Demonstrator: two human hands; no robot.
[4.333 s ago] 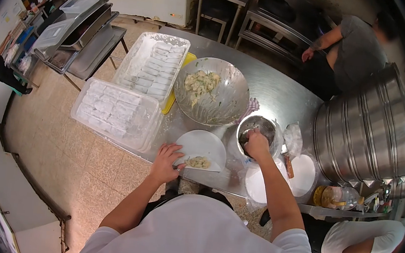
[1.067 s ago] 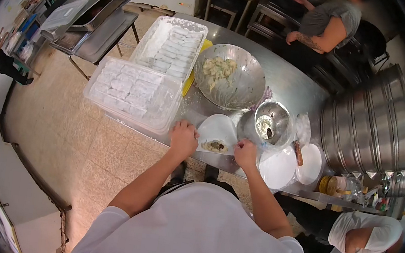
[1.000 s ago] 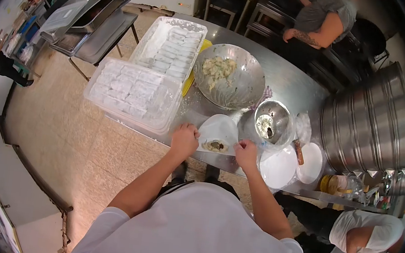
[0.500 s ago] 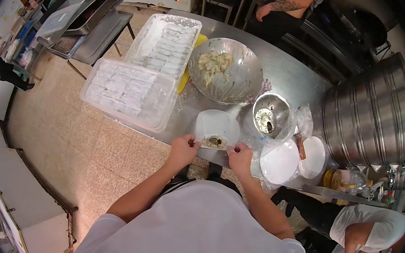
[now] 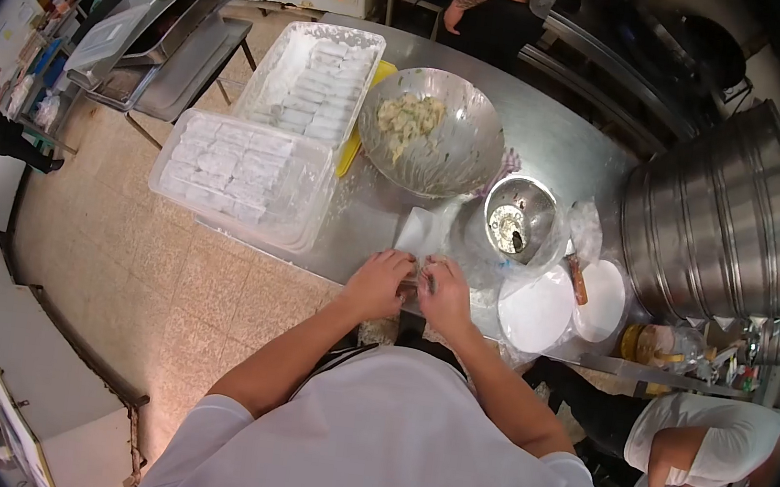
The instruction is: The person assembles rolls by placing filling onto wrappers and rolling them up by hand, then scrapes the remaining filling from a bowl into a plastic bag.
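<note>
At the front edge of the steel table, a thin white wrapper (image 5: 421, 231) is folded over its filling between my hands. My left hand (image 5: 380, 282) curls over its left side, and my right hand (image 5: 443, 294) grips its right side close by. Fingers hide most of the filling. Beyond them stands a large steel bowl (image 5: 464, 146) with a pale, green-flecked mixture (image 5: 408, 121). A smaller steel bowl (image 5: 537, 205) with a little dark stuff sits to the right. Round white wrappers (image 5: 534, 308) lie on plastic beside it.
Two plastic trays, a near one (image 5: 226, 162) and a far one (image 5: 317, 81), hold white rolls at the left. Steamer tiers (image 5: 720, 214) and a yellow-capped bottle (image 5: 653, 345) stand right. One person (image 5: 499, 6) is behind the table; another (image 5: 700, 438) is at the lower right.
My hands came together from the wrapper's two corners and folded it inward, covering the filling. Earlier my right hand was in the smaller bowl. The person behind the table moved left.
</note>
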